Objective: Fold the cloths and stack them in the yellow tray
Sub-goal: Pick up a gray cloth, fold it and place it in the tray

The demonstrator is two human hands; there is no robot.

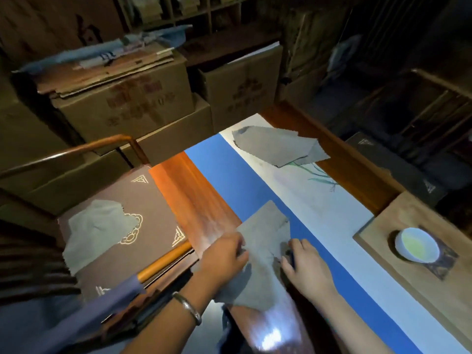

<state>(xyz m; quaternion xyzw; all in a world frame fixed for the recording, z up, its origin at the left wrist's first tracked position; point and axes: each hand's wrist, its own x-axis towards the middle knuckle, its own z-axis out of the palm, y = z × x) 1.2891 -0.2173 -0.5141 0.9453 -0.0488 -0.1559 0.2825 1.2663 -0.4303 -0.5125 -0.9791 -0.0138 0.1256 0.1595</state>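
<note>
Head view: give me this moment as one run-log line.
stage: folding | left hand: on grey cloth | right hand: on same cloth | yellow tray: not visible | other cloths: unfolded

Looks like a tea shop back room or storeroom to us. We see stacked cardboard cartons [122,103] with red print, flattened cardboard [107,70] piled on top, and wooden shelving [194,14] behind holding packaged goods. Up front: polished wood table [194,198] with a blue-and-white painted runner [319,215], a white teacup [416,245] of pale green tea on a wooden tray [398,218], and a brown gilt-patterned gift box [153,200].
</note>
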